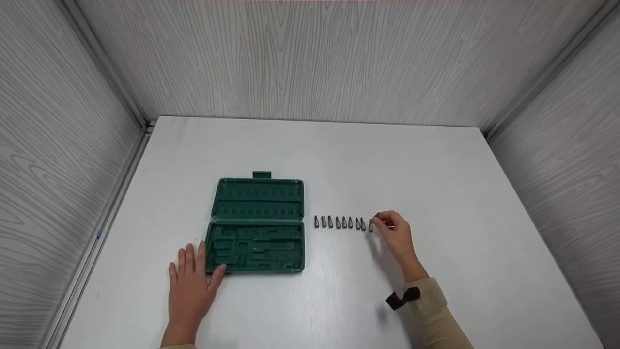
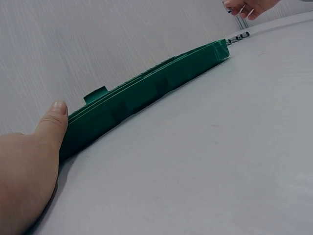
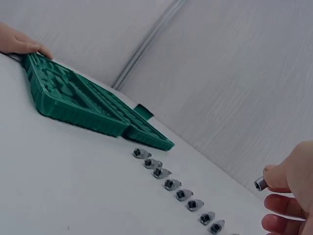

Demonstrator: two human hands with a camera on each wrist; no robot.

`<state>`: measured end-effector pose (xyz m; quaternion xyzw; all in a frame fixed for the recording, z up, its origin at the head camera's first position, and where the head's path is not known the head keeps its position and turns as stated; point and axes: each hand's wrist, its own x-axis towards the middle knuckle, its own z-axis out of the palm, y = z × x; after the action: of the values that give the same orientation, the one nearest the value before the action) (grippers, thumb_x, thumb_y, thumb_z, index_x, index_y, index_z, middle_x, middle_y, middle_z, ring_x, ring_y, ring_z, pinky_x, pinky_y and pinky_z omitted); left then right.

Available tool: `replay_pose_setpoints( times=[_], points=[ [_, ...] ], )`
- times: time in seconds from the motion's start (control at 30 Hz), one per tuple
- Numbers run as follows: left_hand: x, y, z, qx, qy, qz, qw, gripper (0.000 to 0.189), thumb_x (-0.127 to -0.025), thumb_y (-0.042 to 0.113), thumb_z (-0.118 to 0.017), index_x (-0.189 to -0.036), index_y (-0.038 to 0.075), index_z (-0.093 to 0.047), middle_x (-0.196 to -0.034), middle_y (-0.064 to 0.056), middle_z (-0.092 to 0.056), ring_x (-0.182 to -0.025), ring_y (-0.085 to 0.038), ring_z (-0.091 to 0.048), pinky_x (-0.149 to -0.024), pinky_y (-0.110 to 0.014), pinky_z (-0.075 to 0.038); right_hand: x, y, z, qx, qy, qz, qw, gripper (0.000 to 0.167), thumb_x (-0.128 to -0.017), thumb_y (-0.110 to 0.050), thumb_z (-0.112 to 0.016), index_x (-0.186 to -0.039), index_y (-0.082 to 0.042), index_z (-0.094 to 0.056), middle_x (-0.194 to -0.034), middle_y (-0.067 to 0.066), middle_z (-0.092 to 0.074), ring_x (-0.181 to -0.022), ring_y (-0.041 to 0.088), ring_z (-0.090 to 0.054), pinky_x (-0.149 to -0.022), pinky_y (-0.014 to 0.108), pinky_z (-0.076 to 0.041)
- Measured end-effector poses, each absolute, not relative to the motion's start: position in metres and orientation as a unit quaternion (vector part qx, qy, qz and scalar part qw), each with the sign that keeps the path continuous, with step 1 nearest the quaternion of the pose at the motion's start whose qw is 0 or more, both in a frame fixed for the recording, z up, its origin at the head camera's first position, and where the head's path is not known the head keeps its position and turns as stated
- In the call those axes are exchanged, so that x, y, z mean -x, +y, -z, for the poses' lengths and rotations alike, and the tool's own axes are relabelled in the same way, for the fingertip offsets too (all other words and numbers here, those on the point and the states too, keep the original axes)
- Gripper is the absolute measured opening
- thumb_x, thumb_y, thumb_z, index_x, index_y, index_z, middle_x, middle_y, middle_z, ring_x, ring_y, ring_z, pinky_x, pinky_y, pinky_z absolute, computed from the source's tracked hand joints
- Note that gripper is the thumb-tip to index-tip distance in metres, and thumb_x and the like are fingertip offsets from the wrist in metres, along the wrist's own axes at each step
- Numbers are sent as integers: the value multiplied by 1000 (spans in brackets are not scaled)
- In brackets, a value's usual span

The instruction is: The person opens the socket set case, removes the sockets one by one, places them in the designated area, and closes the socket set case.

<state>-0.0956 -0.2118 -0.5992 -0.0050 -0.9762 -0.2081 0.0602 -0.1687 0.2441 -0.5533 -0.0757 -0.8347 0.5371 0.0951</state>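
An unfolded green plastic tool case (image 1: 256, 221) lies on the white table, its moulded recesses bare. My left hand (image 1: 190, 293) rests beside its left end with fingers straight, the thumb touching the near corner. To the right of the case, several small metal socket bits (image 1: 344, 222) lie in a row, their square drive holes visible in the right wrist view. Just above the row's right end, my right hand (image 1: 398, 237) pinches one socket bit (image 3: 260, 184) between thumb and forefinger. The held bit's tip is hidden by the fingers in the right wrist view.
The white table (image 1: 339, 160) is bounded by grey wood-grain panels (image 1: 310, 58) at the back and both sides. A latch tab (image 1: 262, 174) sticks out from the case's far edge. A black strap (image 1: 403, 298) hangs at the right wrist.
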Motion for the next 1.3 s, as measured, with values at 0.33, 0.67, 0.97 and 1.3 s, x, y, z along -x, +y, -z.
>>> replay_pose_setpoints(
  times=[0.33,0.67,0.97,1.3],
  points=[
    [96,-212,600,6,-976,205,66,82,-92,61,-36,-150,9,-10,-151,-25,-12,-139,-38,-2,-107,-53,7,172,267,566,90,-878,-465,60,16,-87,-12,-65,-94,3,-63,-96,13,-58,-86,24,-52,-75,34,-41],
    [96,-211,598,10,-976,208,64,81,-93,60,-36,-150,9,-10,-151,-26,-11,-139,-38,-1,-107,-53,7,175,271,573,78,-899,-428,45,15,-87,-13,-64,-93,1,-66,-93,11,-56,-85,24,-52,-74,35,-42],
    [97,-212,599,8,-976,206,77,81,-92,59,-38,-149,6,-15,-150,-27,-15,-139,-39,-5,-107,-55,4,176,269,574,85,-903,-420,45,16,-89,-19,-61,-92,-4,-67,-96,9,-54,-86,23,-52,-75,35,-42],
    [97,-212,598,6,-977,203,69,81,-92,60,-37,-149,6,-14,-150,-27,-14,-139,-39,-4,-107,-56,4,172,269,573,98,-891,-440,49,20,-94,-21,-55,-102,-5,-64,-98,9,-53,-86,22,-51,-74,34,-42]
  ],
)
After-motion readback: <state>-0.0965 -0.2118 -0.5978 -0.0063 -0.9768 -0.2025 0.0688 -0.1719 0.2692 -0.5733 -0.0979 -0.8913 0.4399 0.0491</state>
